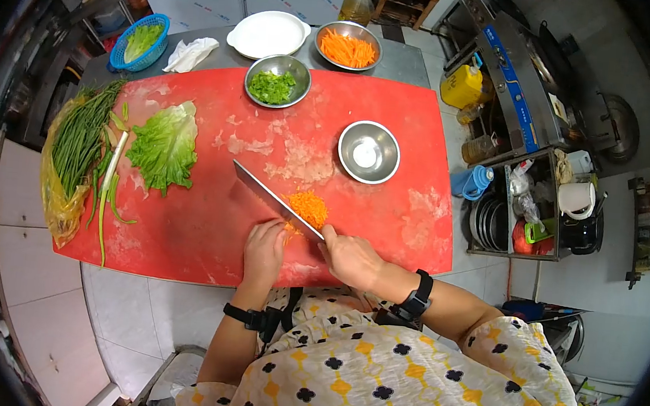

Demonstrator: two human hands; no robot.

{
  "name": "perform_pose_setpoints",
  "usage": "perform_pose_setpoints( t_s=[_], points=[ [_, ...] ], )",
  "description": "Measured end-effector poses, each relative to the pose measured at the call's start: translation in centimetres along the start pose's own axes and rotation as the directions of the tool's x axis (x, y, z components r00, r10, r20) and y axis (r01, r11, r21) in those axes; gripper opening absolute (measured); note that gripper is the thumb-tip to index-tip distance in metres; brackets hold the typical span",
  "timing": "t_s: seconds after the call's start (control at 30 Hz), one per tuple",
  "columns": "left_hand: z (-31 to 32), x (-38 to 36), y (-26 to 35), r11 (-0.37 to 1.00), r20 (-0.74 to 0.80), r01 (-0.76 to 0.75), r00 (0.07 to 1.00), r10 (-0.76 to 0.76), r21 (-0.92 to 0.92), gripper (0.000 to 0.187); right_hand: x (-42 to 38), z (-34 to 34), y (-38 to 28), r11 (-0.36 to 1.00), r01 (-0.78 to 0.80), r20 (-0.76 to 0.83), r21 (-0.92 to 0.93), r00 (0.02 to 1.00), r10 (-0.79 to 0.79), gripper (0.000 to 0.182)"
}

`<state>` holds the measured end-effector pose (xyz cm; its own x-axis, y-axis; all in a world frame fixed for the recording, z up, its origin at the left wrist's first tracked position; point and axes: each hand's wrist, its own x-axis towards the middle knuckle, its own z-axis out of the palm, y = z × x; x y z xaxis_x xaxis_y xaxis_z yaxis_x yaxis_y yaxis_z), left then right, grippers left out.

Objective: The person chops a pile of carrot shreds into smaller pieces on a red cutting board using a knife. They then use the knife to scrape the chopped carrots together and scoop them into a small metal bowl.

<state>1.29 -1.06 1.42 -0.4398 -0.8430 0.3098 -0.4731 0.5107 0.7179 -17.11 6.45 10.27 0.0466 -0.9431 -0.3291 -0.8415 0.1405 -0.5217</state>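
My right hand [352, 260] is wrapped round the handle of a cleaver [271, 196], whose blade slants up and left across the red cutting board [207, 227]. Finely chopped carrot [309, 208] lies in a small heap against the far right side of the blade. On the near side, my left hand [265, 246] rests on the board with its fingers bent and together. A few carrot bits show at its fingertips; what lies under them is hidden. An empty steel bowl [369, 152] stands beyond the heap to the right.
Chopped greens fill a steel bowl [300, 103], and carrot strips another bowl [379, 65]. A white plate [268, 34] is beside them. A lettuce leaf [164, 146], scallions [114, 165] and bagged green stalks [75, 142] lie left. A blue basket [161, 43] and white cloth [191, 54] sit behind.
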Motion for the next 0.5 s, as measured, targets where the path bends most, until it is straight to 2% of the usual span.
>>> perform_pose_setpoints(
  t_s=[0.13, 0.2, 0.5],
  points=[
    [-1.0, -0.8, -0.8, 1.0, -0.065, -0.002, 0.998, 0.002, 0.007, 0.013, 0.0, 0.2, 0.0, 1.0, 0.008, -0.024, 0.027, 1.0, -0.007, 0.023],
    [-1.4, -1.1, -0.9, 0.997, -0.037, 0.065, 0.997, -0.064, 0.033, 0.014, 0.1, -0.1, -0.2, 1.0, 0.008, -0.028, 0.029, 1.0, -0.007, 0.023],
    [0.6, -1.4, -0.5, 0.998, 0.01, 0.058, 0.998, -0.057, -0.023, 0.009, 0.1, -0.5, -0.9, 1.0, -0.016, 0.001, -0.022, 1.0, 0.016, 0.02]
  ],
)
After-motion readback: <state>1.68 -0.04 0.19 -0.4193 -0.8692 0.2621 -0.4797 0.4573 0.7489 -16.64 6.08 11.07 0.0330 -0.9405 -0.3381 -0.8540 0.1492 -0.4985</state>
